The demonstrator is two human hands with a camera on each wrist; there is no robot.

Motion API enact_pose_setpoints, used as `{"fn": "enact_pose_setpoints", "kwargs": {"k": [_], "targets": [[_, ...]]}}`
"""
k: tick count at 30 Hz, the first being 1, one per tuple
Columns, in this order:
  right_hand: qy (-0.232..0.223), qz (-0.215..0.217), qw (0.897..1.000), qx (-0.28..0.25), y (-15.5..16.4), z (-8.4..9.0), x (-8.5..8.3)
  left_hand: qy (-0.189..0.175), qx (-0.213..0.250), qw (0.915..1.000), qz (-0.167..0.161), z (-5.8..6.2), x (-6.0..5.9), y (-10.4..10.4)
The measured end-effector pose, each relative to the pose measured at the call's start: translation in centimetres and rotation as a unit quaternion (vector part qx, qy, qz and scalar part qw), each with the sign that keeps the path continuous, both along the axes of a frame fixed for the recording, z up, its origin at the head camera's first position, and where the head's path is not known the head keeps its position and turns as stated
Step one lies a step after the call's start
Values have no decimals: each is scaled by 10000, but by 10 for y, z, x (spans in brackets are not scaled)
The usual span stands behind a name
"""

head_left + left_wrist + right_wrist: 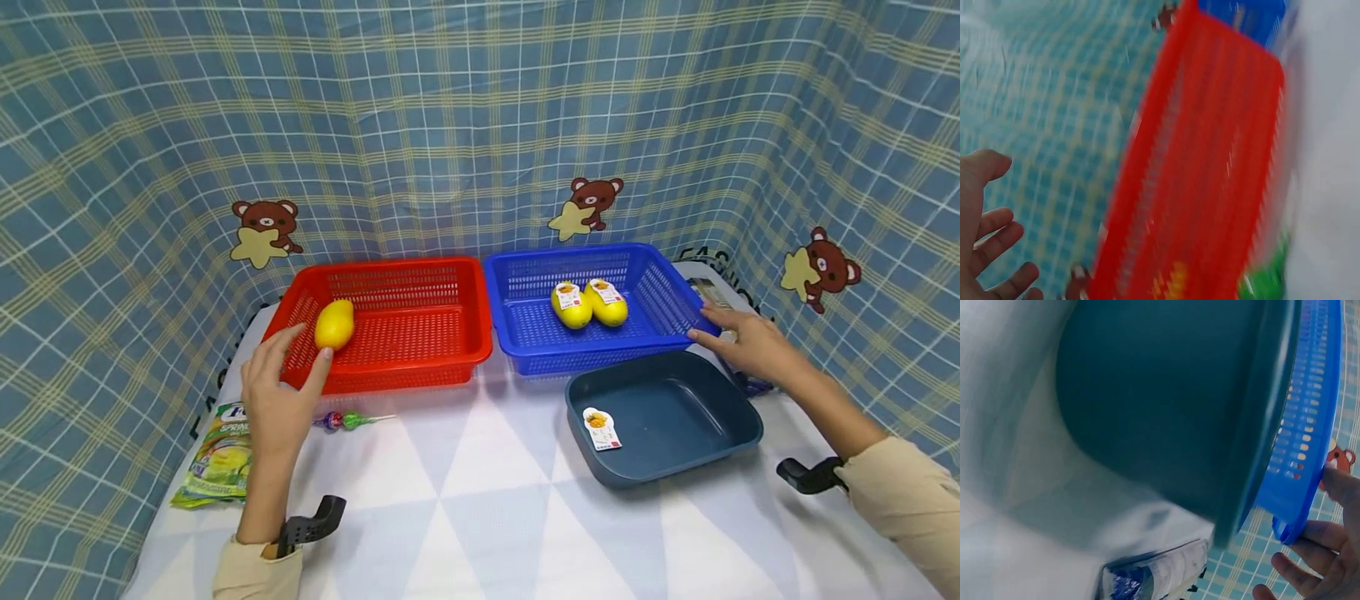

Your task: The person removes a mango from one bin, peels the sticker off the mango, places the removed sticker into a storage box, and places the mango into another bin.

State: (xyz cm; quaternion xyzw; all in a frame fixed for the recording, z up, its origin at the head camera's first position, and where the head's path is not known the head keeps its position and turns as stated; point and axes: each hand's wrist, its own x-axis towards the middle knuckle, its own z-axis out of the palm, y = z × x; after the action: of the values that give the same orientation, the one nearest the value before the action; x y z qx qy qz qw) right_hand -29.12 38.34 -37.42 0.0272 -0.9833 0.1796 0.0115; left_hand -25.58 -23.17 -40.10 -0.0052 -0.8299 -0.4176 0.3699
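**Where Baskets Meet Hands: Reaching At Both Rims**

While blurring badly in the wrist views, showing only in the head view: one plain yellow lemon [334, 324] lying inside the red basket [420, 275], just off the spread, empty fingertips of the left hand [279, 398]. Resting loosely open against the blue basket [652, 283] rim: right hand [750, 343], gripping nothing. Counting two labelled lemons [588, 303] there, one teal tray [675, 450].

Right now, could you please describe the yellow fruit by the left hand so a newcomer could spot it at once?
Find the red basket, left of the blue basket on the white table. The lemon sits in its front left corner, beside the left hand. Unlike the two yellow fruits in the blue basket, it is alone and shows no sticker.
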Motion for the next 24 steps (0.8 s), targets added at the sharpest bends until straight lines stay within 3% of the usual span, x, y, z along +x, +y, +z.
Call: {"fn": "enact_pose_setpoints", "kwargs": {"k": [5,11,16,24], "targets": [[-142,-81,9997,156,-1,2,1,57,-144,9962,-859,23,-11,43],[-126,-37,9998,126,-2,2,-2,61,-604,9810,-1841,40,-39,90],[-65,6,9999,124,-3,1,0,-503,-668,9696,-2300,51,-57,123],[298,78,9995,39,-3,-5,1,-1109,-766,9549,-2646,68,-90,168]]}}
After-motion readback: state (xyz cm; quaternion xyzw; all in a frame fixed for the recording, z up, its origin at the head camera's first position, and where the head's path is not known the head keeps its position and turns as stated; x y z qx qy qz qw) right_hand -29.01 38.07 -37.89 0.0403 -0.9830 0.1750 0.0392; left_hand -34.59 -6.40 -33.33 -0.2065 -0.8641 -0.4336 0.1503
